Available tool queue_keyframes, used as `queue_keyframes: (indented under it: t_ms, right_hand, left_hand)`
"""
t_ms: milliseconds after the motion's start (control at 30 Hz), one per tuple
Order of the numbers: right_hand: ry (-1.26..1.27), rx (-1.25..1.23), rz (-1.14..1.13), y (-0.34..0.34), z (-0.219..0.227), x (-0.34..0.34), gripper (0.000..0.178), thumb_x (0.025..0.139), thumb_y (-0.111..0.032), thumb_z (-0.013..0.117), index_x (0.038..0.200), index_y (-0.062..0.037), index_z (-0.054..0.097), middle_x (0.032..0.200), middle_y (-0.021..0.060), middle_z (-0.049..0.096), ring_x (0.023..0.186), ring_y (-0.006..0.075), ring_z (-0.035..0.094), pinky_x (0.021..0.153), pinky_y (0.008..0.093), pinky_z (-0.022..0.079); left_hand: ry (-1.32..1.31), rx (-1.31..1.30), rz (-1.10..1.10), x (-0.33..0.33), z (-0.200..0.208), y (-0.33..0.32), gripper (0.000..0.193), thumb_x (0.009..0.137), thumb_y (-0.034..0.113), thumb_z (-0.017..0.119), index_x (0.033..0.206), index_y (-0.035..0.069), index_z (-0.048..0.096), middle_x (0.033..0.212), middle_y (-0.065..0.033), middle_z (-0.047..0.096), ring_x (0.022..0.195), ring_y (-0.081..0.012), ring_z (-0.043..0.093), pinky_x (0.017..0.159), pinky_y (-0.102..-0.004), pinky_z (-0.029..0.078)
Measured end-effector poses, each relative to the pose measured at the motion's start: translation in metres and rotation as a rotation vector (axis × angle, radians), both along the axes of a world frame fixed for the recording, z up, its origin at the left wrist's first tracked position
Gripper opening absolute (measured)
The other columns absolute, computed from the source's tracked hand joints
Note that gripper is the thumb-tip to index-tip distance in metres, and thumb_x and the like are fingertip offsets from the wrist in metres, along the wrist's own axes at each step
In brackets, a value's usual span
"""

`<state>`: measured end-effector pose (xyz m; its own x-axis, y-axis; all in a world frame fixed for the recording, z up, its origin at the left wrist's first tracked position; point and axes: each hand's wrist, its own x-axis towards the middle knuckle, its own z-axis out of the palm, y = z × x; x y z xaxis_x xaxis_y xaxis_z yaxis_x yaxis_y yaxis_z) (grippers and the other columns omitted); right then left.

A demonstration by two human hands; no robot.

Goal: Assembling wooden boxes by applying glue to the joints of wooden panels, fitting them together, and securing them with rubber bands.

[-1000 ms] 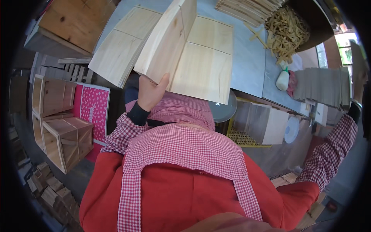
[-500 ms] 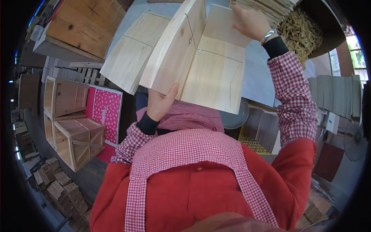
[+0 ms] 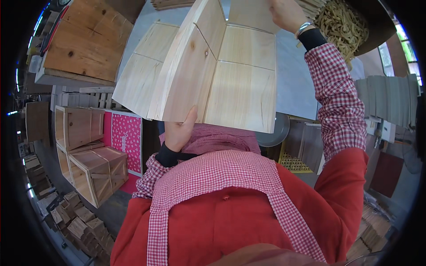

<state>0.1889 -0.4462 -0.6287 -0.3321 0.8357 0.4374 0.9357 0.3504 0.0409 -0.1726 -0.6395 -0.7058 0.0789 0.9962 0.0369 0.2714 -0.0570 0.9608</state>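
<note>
A pale wooden panel assembly (image 3: 246, 91), its boards crossed by thin dark grooves, stands partly folded in front of me. One doubled or stacked side rises upright on the left. My left hand (image 3: 179, 133) is closed on the near lower end of that upright side, thumb on the inner face and fingers hidden beneath. At the upper edge of the picture my right hand (image 3: 286, 17) grips the right edge of the far panel (image 3: 250, 14); its fingertips are partly cut off. Left of the assembly lies a stack of similar grooved boards (image 3: 141, 77).
A knotty brown wooden block (image 3: 86, 42) stands at the far left. A round container of curled wood shavings (image 3: 341, 29) sits at the far right. Wooden crates (image 3: 98, 170) and a pink patterned panel (image 3: 126, 135) are at left; a grey round stool (image 3: 276, 131) stands below the table.
The assembly has tilted so its inner face shows more fully, and its far panel reaches beyond the upper edge. My right hand has moved farther up; my left hand has shifted slightly nearer.
</note>
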Motion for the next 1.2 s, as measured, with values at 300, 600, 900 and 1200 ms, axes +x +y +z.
queue_keyframes:
  t_ms: [300, 600, 900, 1200]
  right_hand:
    - [0.0, -0.082, -0.025, 0.003, -0.002, -0.008, 0.018, 0.075, -0.005, 0.052, 0.093, -0.0026, 0.053, 0.09, 0.0195, 0.063, 0.085, 0.0363, 0.061, 0.069, 0.0467, 0.049]
    - [0.279, 0.074, 0.191, 0.017, -0.008, -0.01, 0.026, 0.075, -0.022, 0.063, 0.091, -0.0042, 0.053, 0.078, 0.0173, 0.064, 0.077, 0.0363, 0.063, 0.065, 0.0478, 0.049]
    - [0.052, -0.046, -0.154, 0.021, -0.004, -0.021, 0.028, 0.074, -0.026, 0.067, 0.087, -0.0056, 0.055, 0.073, 0.0161, 0.063, 0.074, 0.0347, 0.064, 0.064, 0.047, 0.049]
    - [0.407, 0.352, 0.371, 0.015, -0.005, -0.021, 0.027, 0.073, -0.026, 0.068, 0.085, -0.006, 0.055, 0.071, 0.0151, 0.063, 0.071, 0.0332, 0.063, 0.062, 0.0456, 0.049]
  left_hand:
    - [0.035, -0.019, 0.013, 0.0, 0.003, -0.002, 0.027, 0.084, 0.007, 0.066, 0.107, -0.006, 0.06, 0.098, -0.0115, 0.065, 0.088, -0.0178, 0.062, 0.075, -0.0293, 0.05]
    - [0.044, -0.053, 0.018, 0.0, 0.003, -0.004, 0.026, 0.084, 0.008, 0.067, 0.106, -0.005, 0.061, 0.097, -0.0118, 0.066, 0.087, -0.0187, 0.063, 0.074, -0.0299, 0.051]
    - [0.169, 0.005, -0.036, 0.003, 0.005, -0.008, 0.029, 0.083, 0.01, 0.067, 0.107, -0.005, 0.061, 0.096, -0.0158, 0.066, 0.086, -0.0243, 0.065, 0.074, -0.0328, 0.052]
    - [0.26, 0.058, -0.052, 0.003, 0.007, -0.002, 0.031, 0.081, 0.013, 0.068, 0.107, -0.004, 0.061, 0.096, -0.0175, 0.066, 0.085, -0.0269, 0.066, 0.074, -0.035, 0.053]
